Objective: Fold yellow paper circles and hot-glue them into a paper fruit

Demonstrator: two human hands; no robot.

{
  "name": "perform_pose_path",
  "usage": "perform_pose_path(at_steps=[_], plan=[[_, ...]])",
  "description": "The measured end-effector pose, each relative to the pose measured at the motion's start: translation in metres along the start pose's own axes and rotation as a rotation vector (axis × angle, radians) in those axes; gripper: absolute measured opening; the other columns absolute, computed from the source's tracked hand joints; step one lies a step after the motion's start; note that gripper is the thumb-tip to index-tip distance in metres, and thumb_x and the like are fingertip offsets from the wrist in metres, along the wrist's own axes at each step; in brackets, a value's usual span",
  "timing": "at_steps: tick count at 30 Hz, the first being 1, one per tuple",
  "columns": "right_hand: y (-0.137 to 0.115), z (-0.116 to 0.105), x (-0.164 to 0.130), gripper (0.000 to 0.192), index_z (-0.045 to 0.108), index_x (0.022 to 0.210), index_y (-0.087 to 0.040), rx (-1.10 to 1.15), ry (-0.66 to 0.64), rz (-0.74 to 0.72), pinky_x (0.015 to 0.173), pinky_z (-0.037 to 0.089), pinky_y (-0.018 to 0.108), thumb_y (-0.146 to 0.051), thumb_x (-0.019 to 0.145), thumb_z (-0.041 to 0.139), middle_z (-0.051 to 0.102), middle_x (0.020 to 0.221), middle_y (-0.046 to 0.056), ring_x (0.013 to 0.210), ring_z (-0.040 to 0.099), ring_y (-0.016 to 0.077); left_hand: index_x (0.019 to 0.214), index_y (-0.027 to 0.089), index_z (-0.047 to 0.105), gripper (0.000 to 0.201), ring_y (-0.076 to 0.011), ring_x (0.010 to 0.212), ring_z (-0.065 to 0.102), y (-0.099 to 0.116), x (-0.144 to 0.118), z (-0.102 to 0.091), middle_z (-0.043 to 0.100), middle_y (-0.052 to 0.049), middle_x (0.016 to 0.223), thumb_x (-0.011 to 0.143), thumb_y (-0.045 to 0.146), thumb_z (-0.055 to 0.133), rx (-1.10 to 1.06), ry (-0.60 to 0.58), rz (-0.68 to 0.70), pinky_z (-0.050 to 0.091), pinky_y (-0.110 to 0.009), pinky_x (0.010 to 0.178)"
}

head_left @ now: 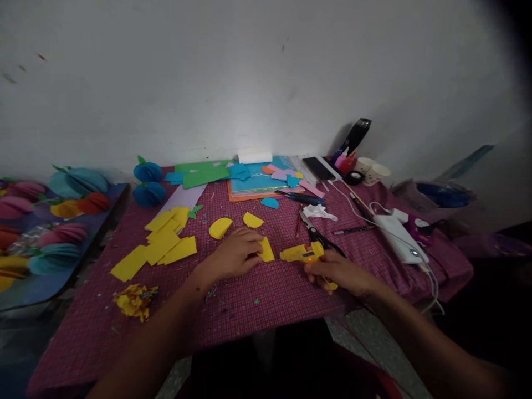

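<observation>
Head view: the left hand (236, 254) presses closed fingers on a yellow paper piece (266, 249) lying mid-table on the checked cloth (257, 299). The paper looks light, thin and easily creased; pinning it flat near an edge suits it. The right hand (338, 272) grips a yellow glue gun (301, 254), nozzle beside the paper. Scissors (318, 235) and a charging cable (361, 213) crowd the right side.

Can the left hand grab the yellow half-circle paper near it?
Probably yes. The left hand rests on a yellow piece, and the yellow half-circle lies just beyond it on the cloth with nothing between. The hand would have to let go first.
</observation>
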State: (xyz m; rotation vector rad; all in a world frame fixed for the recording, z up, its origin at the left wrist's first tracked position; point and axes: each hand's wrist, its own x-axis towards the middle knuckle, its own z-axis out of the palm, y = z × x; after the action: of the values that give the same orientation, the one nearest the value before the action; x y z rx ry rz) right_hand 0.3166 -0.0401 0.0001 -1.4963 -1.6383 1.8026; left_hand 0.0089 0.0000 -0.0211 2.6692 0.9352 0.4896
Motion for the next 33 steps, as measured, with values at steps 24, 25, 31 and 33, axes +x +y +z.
perform_pose_path(at_steps=[24, 25, 31, 33], plan=[[0.014, -0.080, -0.033, 0.039, 0.063, 0.083, -0.017, 0.191, 0.511, -0.111, 0.056, 0.044, 0.028, -0.054, 0.077, 0.073, 0.065, 0.071, 0.006, 0.061, 0.058, 0.0164, 0.098, 0.023, 0.070, 0.012, -0.0241, 0.126, 0.055, 0.003, 0.000, -0.002, 0.065, -0.006, 0.129, 0.091, 0.026, 0.061, 0.012, 0.011, -0.004, 0.038, -0.044, 0.109], [0.018, -0.084, -0.030, 0.039, 0.063, 0.083, -0.017, 0.190, 0.514, -0.090, 0.054, 0.042, 0.027, -0.054, 0.077, 0.073, 0.064, 0.068, 0.005, 0.059, 0.056, 0.0151, 0.098, 0.023, 0.070, 0.012, -0.0241, 0.126, 0.055, 0.002, 0.000, -0.002, 0.065, -0.006, 0.129, 0.091, 0.026, 0.061, 0.011, 0.011, -0.003, 0.038, -0.044, 0.109], [0.023, -0.091, -0.008, 0.040, 0.061, 0.078, -0.018, 0.210, 0.346, -0.057, 0.052, 0.045, 0.027, -0.056, 0.076, 0.072, 0.057, 0.062, -0.001, 0.053, 0.051, 0.0132, 0.097, 0.023, 0.070, 0.011, -0.0247, 0.125, 0.055, 0.003, 0.001, -0.002, 0.065, -0.006, 0.128, 0.090, 0.026, 0.062, -0.007, 0.011, -0.006, 0.039, -0.046, 0.108], [0.018, -0.091, -0.002, 0.038, 0.061, 0.078, -0.018, 0.208, 0.303, -0.013, 0.050, 0.046, 0.027, -0.055, 0.076, 0.071, 0.059, 0.064, -0.001, 0.052, 0.052, 0.0129, 0.097, 0.023, 0.070, 0.010, -0.0246, 0.125, 0.055, 0.004, 0.001, -0.003, 0.065, -0.006, 0.128, 0.090, 0.026, 0.062, -0.014, 0.009, -0.007, 0.039, -0.046, 0.108]])
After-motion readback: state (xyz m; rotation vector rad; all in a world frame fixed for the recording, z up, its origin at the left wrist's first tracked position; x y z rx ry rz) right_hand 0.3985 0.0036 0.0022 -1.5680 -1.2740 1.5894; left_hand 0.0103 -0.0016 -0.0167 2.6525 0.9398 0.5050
